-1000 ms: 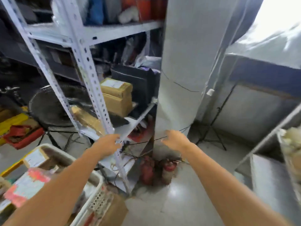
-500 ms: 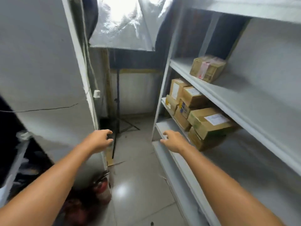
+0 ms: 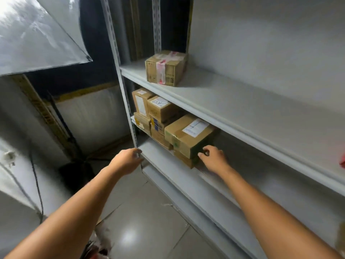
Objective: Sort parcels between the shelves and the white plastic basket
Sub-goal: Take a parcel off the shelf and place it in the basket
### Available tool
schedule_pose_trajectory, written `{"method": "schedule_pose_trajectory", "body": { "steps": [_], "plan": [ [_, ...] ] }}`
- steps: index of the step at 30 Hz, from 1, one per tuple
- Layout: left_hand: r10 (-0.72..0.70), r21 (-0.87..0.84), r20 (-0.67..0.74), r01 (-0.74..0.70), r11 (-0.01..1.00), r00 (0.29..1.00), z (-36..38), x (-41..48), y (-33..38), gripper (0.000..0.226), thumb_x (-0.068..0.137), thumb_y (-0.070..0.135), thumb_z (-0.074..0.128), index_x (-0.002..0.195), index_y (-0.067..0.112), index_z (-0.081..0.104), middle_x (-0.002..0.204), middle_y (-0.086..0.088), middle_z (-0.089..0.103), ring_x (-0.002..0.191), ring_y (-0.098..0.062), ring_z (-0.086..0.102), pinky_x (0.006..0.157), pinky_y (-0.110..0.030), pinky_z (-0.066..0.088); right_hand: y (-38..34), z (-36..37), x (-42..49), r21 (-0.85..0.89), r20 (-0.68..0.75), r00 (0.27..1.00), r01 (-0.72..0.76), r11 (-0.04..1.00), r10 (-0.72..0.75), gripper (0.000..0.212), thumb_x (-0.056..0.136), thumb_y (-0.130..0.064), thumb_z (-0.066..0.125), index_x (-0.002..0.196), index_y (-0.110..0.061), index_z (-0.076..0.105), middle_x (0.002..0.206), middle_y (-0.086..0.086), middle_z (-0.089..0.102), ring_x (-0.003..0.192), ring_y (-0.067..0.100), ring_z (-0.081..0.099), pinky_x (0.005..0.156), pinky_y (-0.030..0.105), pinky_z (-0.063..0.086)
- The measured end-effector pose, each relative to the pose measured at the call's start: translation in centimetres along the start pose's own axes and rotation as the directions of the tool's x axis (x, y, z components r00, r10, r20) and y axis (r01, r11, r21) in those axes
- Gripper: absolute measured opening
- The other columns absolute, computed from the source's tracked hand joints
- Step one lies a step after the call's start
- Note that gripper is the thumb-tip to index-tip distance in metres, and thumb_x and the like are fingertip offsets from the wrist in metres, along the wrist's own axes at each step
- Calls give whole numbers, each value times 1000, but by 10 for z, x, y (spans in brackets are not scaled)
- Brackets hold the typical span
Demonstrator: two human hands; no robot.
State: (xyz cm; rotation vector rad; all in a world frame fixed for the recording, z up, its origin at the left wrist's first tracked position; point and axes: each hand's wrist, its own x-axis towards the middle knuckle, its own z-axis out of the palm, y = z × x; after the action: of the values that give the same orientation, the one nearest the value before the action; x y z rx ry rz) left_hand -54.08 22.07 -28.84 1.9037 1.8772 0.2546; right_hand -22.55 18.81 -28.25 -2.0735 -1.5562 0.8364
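A grey metal shelf unit fills the right side. On its middle board several cardboard parcels are stacked. The nearest parcel has a white label and lies on a flatter box. My right hand is at this parcel's near end, its loosely curled fingertips touching the dark end face. My left hand hovers by the shelf's front upright, loosely curled and holding nothing. One parcel with red and white tape sits alone on the upper board. The white basket is out of view.
A silver reflector sheet hangs at the top left above a black stand. A grey pillar with a dangling cable is on the left. A tiled floor aisle runs between pillar and shelf. A red item shows at the right edge.
The view swung right from the cluttered rack and basket to the grey shelf unit. My right hand moved from the shelf's edge up to the labelled parcel. My left hand came near the upright.
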Motion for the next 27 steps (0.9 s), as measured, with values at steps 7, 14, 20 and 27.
{"method": "schedule_pose_trajectory", "body": {
  "steps": [7, 14, 20, 27],
  "plan": [
    [138, -129, 53, -130, 983, 989, 8, 88, 51, 52, 92, 51, 56, 135, 23, 53, 135, -6, 58, 119, -23, 57, 102, -41, 47, -10, -2, 57, 176, -118, 986, -99, 979, 121, 62, 94, -43, 57, 147, -18, 37, 145, 10, 48, 128, 30, 50, 99, 41, 44],
    [288, -262, 110, -252, 932, 951, 30, 161, 81, 70, 90, 54, 57, 147, 18, 36, 139, -10, 52, 116, -23, 56, 87, -28, 47, -17, 31, 95, 345, -181, 943, -203, 916, 278, 79, 92, -38, 63, 154, -14, 20, 153, 10, 35, 138, 30, 39, 106, 39, 38],
    [289, -441, 186, -184, 879, 939, 40, 179, 80, 70, 83, 36, 74, 139, 17, 37, 120, -8, 53, 75, -5, 56, 41, -6, 41, -20, 49, 99, 551, -198, 909, -208, 808, 368, 68, 89, -22, 70, 148, -13, 37, 142, 6, 51, 128, 23, 50, 103, 34, 44],
    [257, -478, 178, -144, 866, 950, 36, 155, 73, 72, 77, 30, 80, 136, 16, 40, 129, -6, 49, 98, -13, 54, 65, -14, 50, -17, 57, 78, 579, -199, 912, -186, 794, 358, 71, 88, -19, 72, 149, -17, 37, 141, 2, 53, 128, 23, 51, 106, 44, 45]
  ]
}}
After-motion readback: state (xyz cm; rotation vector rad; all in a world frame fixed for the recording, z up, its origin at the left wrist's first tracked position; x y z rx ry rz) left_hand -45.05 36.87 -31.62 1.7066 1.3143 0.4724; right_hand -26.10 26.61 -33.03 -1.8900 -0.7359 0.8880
